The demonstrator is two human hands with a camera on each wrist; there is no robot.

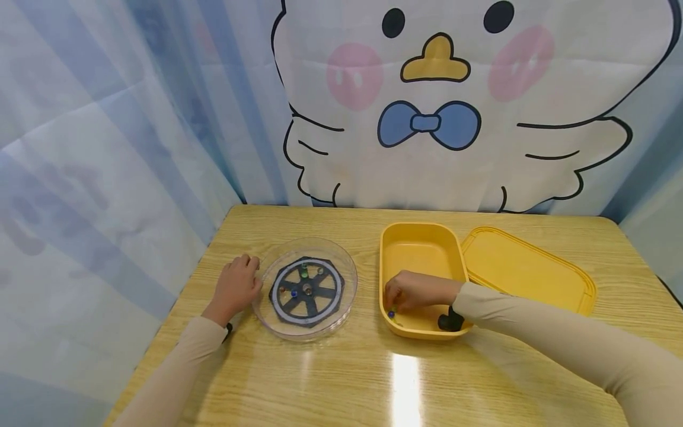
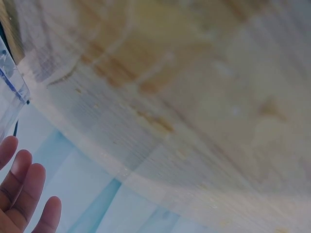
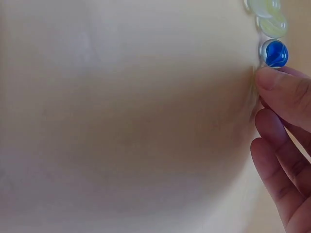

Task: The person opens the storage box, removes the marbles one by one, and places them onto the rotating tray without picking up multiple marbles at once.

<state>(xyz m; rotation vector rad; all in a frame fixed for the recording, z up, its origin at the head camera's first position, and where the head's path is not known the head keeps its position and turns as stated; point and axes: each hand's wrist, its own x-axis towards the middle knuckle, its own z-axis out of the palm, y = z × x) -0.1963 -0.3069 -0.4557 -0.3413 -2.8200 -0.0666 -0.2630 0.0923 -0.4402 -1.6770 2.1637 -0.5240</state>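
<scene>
A round clear dish (image 1: pixel 349 296) holds a dark six-spoked wheel (image 1: pixel 326 292) with a pale ring and several marbles on it, including a green marble (image 1: pixel 304 273) and a blue marble (image 1: pixel 294 293). At the dish's left rim is my left hand (image 1: pixel 236 289), its fingers relaxed in the left wrist view. My right hand (image 1: pixel 408 290) reaches into a yellow bin (image 1: pixel 421 234), thumb and fingers bent. Close by its thumb tip sits another blue marble (image 3: pixel 275 53), beside pale yellowish marbles (image 3: pixel 273 24) along the bin wall. Whether anything is pinched between the fingertips is unclear.
A yellow lid (image 1: pixel 525 267) lies on the wooden table (image 1: pixel 347 385), right of the bin and partly behind the right forearm. Behind the table hangs a curtain (image 1: pixel 427 172) with a cartoon bird print. Another stretch of curtain runs along the left side.
</scene>
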